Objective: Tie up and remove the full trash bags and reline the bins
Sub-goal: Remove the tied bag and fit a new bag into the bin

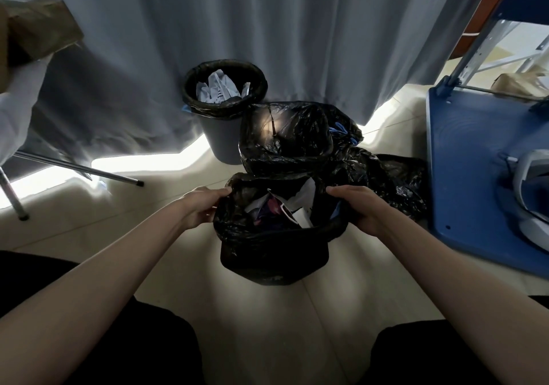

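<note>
Three bins stand on the pale floor. The nearest bin [274, 261] is lined with a black trash bag [234, 221] holding crumpled paper and wrappers. My left hand [202, 206] grips the bag's rim on the left side. My right hand [361, 209] grips the rim on the right side. Behind it stands a second bin [285, 147] lined with a black bag, its inside dark. Farther back, a grey bin [222, 135] with a black liner holds white crumpled paper.
A loose black bag [392, 179] lies on the floor to the right of the bins. A blue chair seat [469, 161] stands at the right, a metal chair leg [80, 169] at the left. A grey curtain [267, 28] hangs behind.
</note>
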